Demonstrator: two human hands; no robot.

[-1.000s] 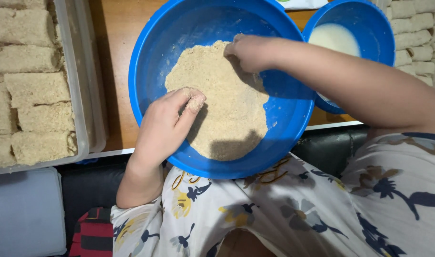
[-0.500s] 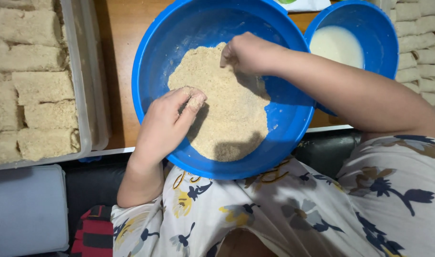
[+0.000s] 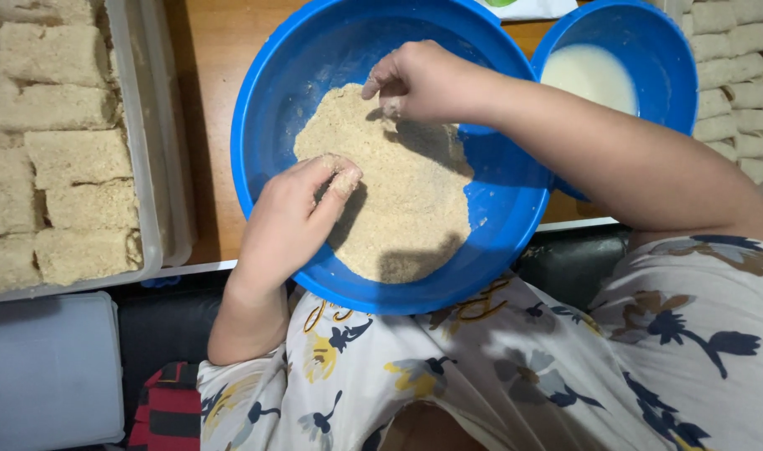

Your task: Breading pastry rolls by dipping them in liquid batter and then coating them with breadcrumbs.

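now both hands (image 3: pixel 294 213) in breadcrumbs (image 3: pixel 398 192), blue bowl (image 3: pixel 273 108).

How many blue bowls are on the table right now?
2. The large blue bowl sits in the middle holding breadcrumbs, with both hands in it. The smaller blue bowl stands at its upper right, holding white liquid, partly hidden by the right forearm.

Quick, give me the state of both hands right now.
Left hand: loosely curled, fingertips in the breadcrumbs; holding anything cannot be told.
Right hand: fingers pinched shut above the crumbs; contents cannot be told.
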